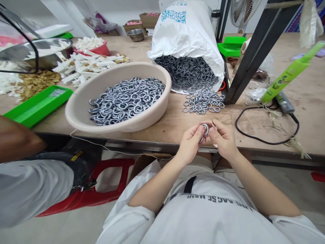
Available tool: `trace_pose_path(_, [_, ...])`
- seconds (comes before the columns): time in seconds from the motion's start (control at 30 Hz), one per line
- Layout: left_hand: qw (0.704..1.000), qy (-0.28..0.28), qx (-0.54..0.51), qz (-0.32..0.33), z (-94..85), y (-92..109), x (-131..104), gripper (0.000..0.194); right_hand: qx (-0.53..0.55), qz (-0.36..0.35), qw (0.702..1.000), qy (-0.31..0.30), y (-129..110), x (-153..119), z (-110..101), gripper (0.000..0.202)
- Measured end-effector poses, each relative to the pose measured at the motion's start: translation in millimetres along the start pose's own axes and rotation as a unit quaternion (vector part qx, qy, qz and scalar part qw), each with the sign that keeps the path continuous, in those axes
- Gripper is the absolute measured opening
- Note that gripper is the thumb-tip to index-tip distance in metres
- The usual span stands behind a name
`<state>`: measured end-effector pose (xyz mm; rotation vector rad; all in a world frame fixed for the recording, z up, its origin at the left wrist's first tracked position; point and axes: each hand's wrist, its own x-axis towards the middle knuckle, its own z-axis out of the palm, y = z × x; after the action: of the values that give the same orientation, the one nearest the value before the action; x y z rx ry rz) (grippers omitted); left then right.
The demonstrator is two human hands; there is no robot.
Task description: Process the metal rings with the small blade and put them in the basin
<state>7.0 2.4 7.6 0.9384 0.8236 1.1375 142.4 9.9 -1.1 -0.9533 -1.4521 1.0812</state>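
Note:
Just over the table's front edge, my left hand (191, 141) pinches a grey ring (206, 129) between thumb and fingers; part of a second ring shows below it. My right hand (224, 139) is beside it, fingers closed around a thin, pointed blade-like piece (214, 124) whose tip sticks up. The rest of that piece is hidden in the fingers. Behind my hands lies a loose heap of similar grey rings (201, 101). It spills from the mouth of a white sack (188, 37) full of them. To the left, a wide beige basin (119, 127) holds many more rings.
A black metal post (250, 54) rises right of the sack. Near it lie a black cable (264, 140), a power strip (285, 103) and a yellow-green packet (286, 76). At left are a green tray (38, 106), white strips (83, 67) and a co-worker's arm (20, 140).

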Motion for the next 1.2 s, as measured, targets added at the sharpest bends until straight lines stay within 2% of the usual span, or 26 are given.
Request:
trace_pose_path(0.13, [0.998,0.044,-0.038,-0.008,6.1,-0.2,-2.0,0.041,0.082,0.030,0.996,0.003,2.4,0.6,4.4,0.030])
trace_pose_path(0.2, [0.998,0.049,-0.042,-0.005,8.1,0.2,-2.6,0.041,0.083,0.044,0.996,0.006,0.8,1.1,4.3,0.031])
trace_pose_path(0.27, [0.998,0.047,-0.041,-0.010,8.2,2.2,-3.3,0.041,0.027,0.029,0.999,0.009,-3.9,0.7,-0.3,0.034])
trace_pose_path(0.33, [0.998,0.046,-0.040,-0.019,7.2,4.6,-3.7,0.043,-0.069,-0.014,0.998,-0.001,-10.9,-1.7,-7.0,0.034])
trace_pose_path(0.47, [0.997,0.049,-0.046,-0.029,6.7,6.2,-3.2,0.045,-0.246,-0.094,0.964,-0.043,-24.9,-11.0,-12.3,0.036])
trace_pose_path(0.6, [0.997,0.039,-0.056,-0.028,8.7,5.3,-4.6,0.046,-0.286,-0.092,0.952,-0.061,-27.1,-16.7,-8.7,0.038])
trace_pose_path(0.7, [0.999,0.008,-0.038,-0.031,10.1,7.3,-11.2,0.046,-0.285,-0.050,0.956,-0.045,-16.0,-9.0,-15.0,0.043])
trace_pose_path(0.8, [0.997,-0.069,-0.012,-0.043,9.8,11.5,-18.6,0.047,-0.304,0.014,0.952,-0.006,1.7,13.8,-33.2,0.050])
trace_pose_path(0.83, [0.995,-0.083,-0.012,-0.044,8.9,13.1,-19.5,0.047,-0.325,0.027,0.945,-0.002,7.2,23.9,-40.5,0.052])
trace_pose_path(0.9, [0.996,-0.077,-0.023,-0.044,5.6,15.7,-18.3,0.044,-0.404,0.036,0.914,0.011,15.7,44.8,-53.6,0.050])
trace_pose_path(1.07, [0.995,-0.027,-0.051,-0.083,-7.2,16.0,-5.8,0.033,-0.603,0.056,0.796,-0.009,24.2,84.7,-64.5,0.038])
trace_pose_path(1.13, [0.993,-0.002,-0.070,-0.099,-13.4,14.1,-0.6,0.034,-0.628,0.064,0.775,-0.022,25.2,91.2,-63.6,0.033])
trace_pose_path(1.2, [0.989,0.025,-0.093,-0.109,-19.7,12.1,4.2,0.033,-0.631,0.054,0.774,-0.017,25.2,91.9,-63.3,0.031])
